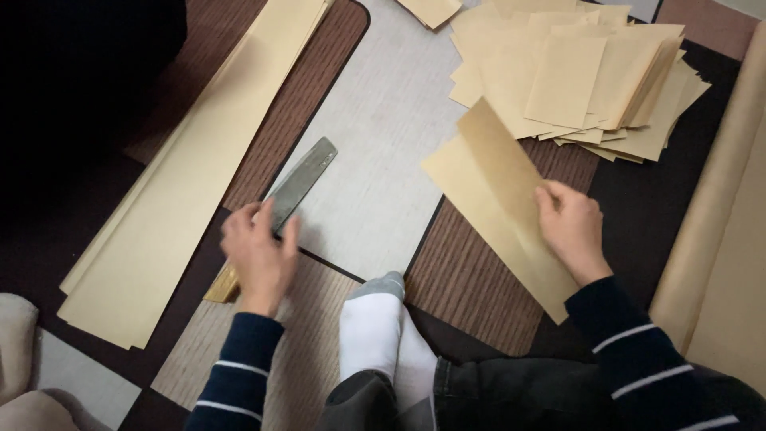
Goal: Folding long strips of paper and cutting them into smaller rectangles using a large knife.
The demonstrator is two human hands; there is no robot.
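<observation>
My left hand [259, 254] grips a long flat metal blade [303, 179] with a yellowish handle [223, 286], lying on the patterned floor mat. My right hand [570, 225] holds a folded tan paper sheet [488, 199] by its right edge, pressing it against the mat. Just beyond the sheet lies a loose pile of cut tan paper pieces [582, 72]. A tall stack of long tan paper strips [183, 175] lies to the left of my left hand. My foot in a white and grey sock [375, 319] rests between my two hands.
A large roll or sheet of tan paper [722, 239] runs along the right edge. The floor mat [383, 136] has grey, brown striped and dark panels. A beige cloth [20, 359] sits at the lower left, and a dark shape fills the upper left.
</observation>
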